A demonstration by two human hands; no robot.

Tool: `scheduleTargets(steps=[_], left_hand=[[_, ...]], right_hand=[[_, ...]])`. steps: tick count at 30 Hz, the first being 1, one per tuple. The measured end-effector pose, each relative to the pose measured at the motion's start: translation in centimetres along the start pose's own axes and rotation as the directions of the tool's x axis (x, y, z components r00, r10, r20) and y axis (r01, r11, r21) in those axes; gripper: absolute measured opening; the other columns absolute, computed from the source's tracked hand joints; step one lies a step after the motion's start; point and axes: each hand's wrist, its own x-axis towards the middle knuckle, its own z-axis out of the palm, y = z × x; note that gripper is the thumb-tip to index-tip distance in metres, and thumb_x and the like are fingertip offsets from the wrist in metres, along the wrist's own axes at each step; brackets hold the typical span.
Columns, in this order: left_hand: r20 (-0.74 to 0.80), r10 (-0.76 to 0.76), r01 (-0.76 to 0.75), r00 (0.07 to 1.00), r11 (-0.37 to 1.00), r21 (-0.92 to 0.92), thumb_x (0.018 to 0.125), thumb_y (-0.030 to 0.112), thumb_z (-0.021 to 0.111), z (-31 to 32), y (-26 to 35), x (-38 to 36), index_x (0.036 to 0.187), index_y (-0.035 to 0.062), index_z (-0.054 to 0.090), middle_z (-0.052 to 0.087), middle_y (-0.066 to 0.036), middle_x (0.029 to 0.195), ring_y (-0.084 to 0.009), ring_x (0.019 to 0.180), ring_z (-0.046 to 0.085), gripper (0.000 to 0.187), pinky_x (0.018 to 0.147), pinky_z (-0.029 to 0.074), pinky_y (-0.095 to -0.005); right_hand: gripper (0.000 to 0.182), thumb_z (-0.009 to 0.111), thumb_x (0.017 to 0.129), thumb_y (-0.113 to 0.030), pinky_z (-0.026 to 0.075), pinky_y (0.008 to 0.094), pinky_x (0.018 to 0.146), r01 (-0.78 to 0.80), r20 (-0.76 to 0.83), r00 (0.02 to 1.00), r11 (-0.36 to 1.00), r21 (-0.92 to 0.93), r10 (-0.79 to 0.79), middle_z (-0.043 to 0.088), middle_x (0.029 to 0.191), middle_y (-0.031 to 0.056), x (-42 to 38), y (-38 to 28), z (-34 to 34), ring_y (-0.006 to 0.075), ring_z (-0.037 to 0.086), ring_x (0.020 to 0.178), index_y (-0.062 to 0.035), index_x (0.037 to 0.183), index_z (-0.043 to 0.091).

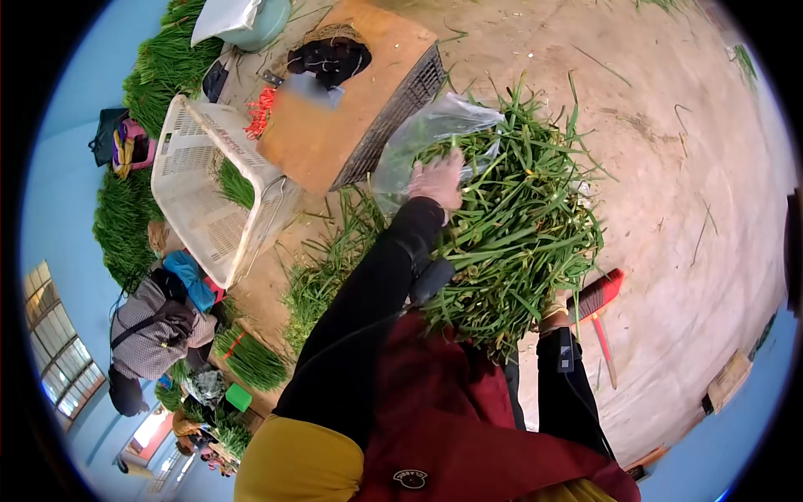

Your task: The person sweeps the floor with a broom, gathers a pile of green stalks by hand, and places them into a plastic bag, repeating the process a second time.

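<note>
A big loose heap of long green chive-like leaves [527, 217] lies against the front of my body, overlapping the dark red apron [418, 376]. My left hand [438, 179], in a pale thin glove, rests with fingers stretched out at the heap's left side, over the mouth of a clear plastic bag [397, 159]. Some leaves show inside that bag. At the heap's lower right edge is my right hand [555, 311], its fingers hidden by the leaves. A red broom [598, 297] lies right beside it.
Left stand a white plastic crate [171, 163] with some greens and a wooden board [305, 138] on a dark crate. Red ties [261, 113] lie beside the board. More greens [335, 268] cover the floor. A person [159, 326] bends over at left, near a tied bundle [253, 360].
</note>
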Motion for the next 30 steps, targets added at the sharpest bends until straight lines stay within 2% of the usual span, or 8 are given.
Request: scheduleTargets(steps=[3,7,9,15,17,19,24,30], left_hand=[[0.328,-0.088,0.172,0.940,0.956,-0.237,0.074,0.020,0.055,-0.6,-1.2,-1.1,0.124,0.0066,0.042,0.060,-0.019,0.099,-0.0333,0.093,0.056,0.054,0.084,0.041,-0.0377],[0.447,-0.057,0.401,0.893,0.554,-0.729,0.080,0.023,0.056,-4.7,-4.7,-7.0,0.100,-0.0016,0.058,0.063,-0.010,0.082,-0.0158,0.075,0.058,0.032,0.070,0.044,-0.0287],[0.067,0.099,0.007,0.993,0.510,-0.860,0.078,0.025,0.058,-6.0,-6.2,-11.3,0.084,0.0045,0.066,0.059,-0.003,0.071,-0.0097,0.062,0.052,0.023,0.058,0.040,-0.0229],[0.355,0.201,0.363,0.913,0.000,-0.932,0.077,0.009,0.058,-9.3,-1.4,-16.4,0.094,0.0035,0.060,0.055,0.002,0.084,-0.0064,0.071,0.050,0.018,0.066,0.040,-0.0195],[0.240,0.112,0.244,0.964,-0.021,-0.970,0.075,0.008,0.060,-9.2,-0.3,-16.4,0.092,0.0018,0.059,0.057,0.002,0.081,-0.0054,0.071,0.049,0.018,0.066,0.040,-0.0196],[0.317,0.257,0.268,0.913,0.209,-0.941,0.077,0.009,0.060,-8.8,-0.4,-16.8,0.094,0.0023,0.057,0.057,0.000,0.082,-0.0061,0.073,0.051,0.019,0.068,0.041,-0.0201],[0.363,0.382,0.296,0.850,0.223,-0.929,0.079,0.007,0.058,-3.5,1.0,-15.8,0.092,0.0026,0.058,0.059,-0.002,0.083,-0.0082,0.076,0.054,0.014,0.069,0.042,-0.0209],[0.304,0.082,0.300,0.949,0.060,-0.952,0.080,0.010,0.050,-2.4,1.2,-13.3,0.105,0.0016,0.056,0.046,0.007,0.069,-0.0016,0.054,0.036,0.027,0.049,0.027,-0.0157]], right_hand=[[0.046,0.039,0.090,-0.042,0.039,0.0368,0.088,-0.291,-0.443,0.841,0.950,0.115,0.311,0.052,0.117,0.0069,-16.9,-14.3,28.1,0.0229,0.048,0.102,-0.0105,0.122,0.047],[0.063,0.044,0.083,-0.055,0.041,0.0388,0.088,-0.137,-0.503,0.859,0.989,-0.058,0.089,0.050,0.121,0.0060,-12.1,-10.0,22.3,0.0226,0.050,0.103,-0.0092,0.126,0.043],[0.042,0.052,0.086,-0.038,0.047,0.0272,0.069,0.172,-0.207,0.967,0.980,0.103,-0.149,0.057,0.096,0.0059,-15.9,-13.2,30.9,0.0154,0.055,0.083,-0.0041,0.110,0.052],[0.050,0.051,0.085,-0.042,0.046,0.0334,0.075,-0.161,0.047,0.987,0.964,0.211,0.155,0.058,0.094,0.0056,-17.0,-10.3,41.2,0.0183,0.055,0.083,-0.0009,0.113,0.049],[0.050,0.048,0.087,-0.039,0.045,0.0341,0.074,-0.072,-0.068,0.996,0.942,-0.328,0.052,0.058,0.091,0.0050,-15.8,-9.3,44.2,0.0178,0.054,0.085,0.0004,0.117,0.045],[0.052,0.045,0.088,-0.038,0.044,0.0341,0.073,-0.165,0.130,0.982,0.961,0.224,0.138,0.059,0.096,0.0113,-11.2,-4.2,43.4,0.0219,0.056,0.086,0.0017,0.122,0.040],[0.053,0.045,0.087,-0.037,0.044,0.0345,0.074,0.008,0.256,0.963,0.937,-0.348,0.087,0.059,0.098,0.0145,-5.1,-2.6,43.9,0.0251,0.056,0.087,0.0010,0.123,0.039],[0.054,0.047,0.085,-0.040,0.041,0.0354,0.080,0.379,0.475,0.765,0.293,-0.878,0.435,0.056,0.107,0.0213,-11.1,-12.4,42.5,0.0319,0.055,0.093,-0.0015,0.122,0.041]])
